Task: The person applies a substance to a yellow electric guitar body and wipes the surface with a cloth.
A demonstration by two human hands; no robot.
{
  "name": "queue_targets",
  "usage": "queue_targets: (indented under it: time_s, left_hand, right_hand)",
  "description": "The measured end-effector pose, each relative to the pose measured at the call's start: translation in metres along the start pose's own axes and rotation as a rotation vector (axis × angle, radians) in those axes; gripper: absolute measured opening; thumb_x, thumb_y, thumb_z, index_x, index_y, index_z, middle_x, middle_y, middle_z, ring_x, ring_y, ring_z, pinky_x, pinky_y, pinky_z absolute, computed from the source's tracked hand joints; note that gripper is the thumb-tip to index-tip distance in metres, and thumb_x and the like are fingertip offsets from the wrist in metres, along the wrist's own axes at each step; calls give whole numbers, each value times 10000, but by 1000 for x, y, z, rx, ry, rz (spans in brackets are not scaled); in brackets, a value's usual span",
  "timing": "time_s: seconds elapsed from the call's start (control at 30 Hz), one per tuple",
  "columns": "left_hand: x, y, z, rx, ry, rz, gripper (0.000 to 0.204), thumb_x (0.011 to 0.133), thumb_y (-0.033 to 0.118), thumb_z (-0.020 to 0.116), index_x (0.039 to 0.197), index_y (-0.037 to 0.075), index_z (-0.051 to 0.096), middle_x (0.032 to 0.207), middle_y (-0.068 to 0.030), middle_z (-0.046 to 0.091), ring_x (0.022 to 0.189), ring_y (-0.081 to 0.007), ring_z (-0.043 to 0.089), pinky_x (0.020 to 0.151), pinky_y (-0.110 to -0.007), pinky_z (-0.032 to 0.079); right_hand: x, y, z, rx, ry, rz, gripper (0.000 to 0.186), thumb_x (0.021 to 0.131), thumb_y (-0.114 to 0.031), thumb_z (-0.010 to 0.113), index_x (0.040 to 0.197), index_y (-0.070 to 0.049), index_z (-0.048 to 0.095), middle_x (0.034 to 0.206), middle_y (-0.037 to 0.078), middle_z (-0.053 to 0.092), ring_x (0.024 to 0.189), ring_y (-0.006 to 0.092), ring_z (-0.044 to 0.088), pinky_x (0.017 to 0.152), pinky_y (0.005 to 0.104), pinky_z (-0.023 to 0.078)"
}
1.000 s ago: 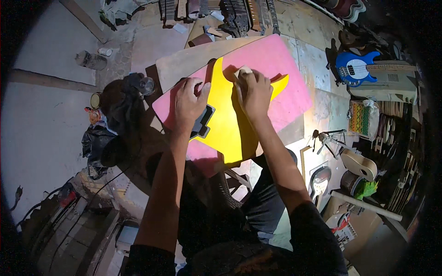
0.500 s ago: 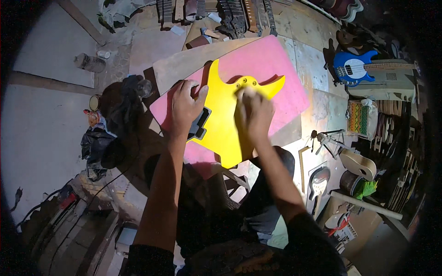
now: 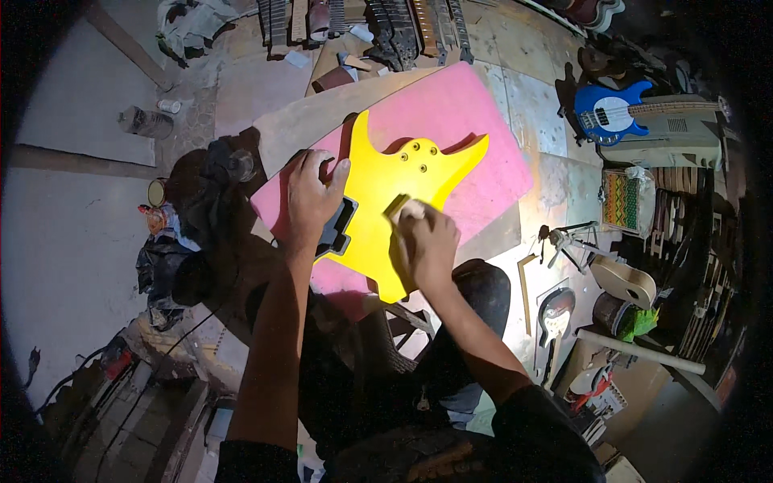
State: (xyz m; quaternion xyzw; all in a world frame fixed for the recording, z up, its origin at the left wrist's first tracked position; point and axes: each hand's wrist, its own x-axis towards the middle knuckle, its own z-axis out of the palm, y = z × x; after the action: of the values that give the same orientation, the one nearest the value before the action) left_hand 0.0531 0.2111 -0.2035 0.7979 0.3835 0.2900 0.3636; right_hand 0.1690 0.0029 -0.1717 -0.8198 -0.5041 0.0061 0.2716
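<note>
A yellow electric guitar body (image 3: 372,181) lies flat on a pink foam sheet (image 3: 491,157), with several holes near its upper edge and a dark cavity (image 3: 341,223) at its left side. My left hand (image 3: 316,193) grips the body's left edge, thumb against the yellow surface and fingers curled at its side. In my right hand (image 3: 431,241), closed fingers hold a small pale pad (image 3: 409,211) against the middle of the body. The pad's underside and exact kind are hidden by the fingers.
Guitar necks (image 3: 386,32) lie in a row beyond the foam. A blue bass (image 3: 616,113) rests at the right, with a metal stand (image 3: 576,237) and a pale guitar body (image 3: 624,280) below it. Dark cloth (image 3: 213,177) is heaped at the left.
My right hand has slid the pad from near the holes down toward the middle of the body. The left hand keeps its place at the edge; the whole view has shifted slightly.
</note>
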Motion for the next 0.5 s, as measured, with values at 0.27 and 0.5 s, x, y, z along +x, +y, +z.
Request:
queue_targets:
  time_s: [0.27,0.5]
  left_hand:
    - [2,1,4,4,9,22,233,905,200,715,1013,0,666,970,-203,691,917,-408,671,845,-450,525]
    - [0,14,-2,271,-106,156,429,767,346,838,1009,37,665,996,-164,674,992,-371,633,878,-449,531]
  right_hand:
    - [101,74,-30,-318,215,93,297,836,-194,759,1075,-59,645,1027,204,636,950,415,599,798,523,463]
    - [25,35,-6,-11,27,-65,216,843,-147,745,1016,-63,647,942,209,629,872,419,594,700,526,423]
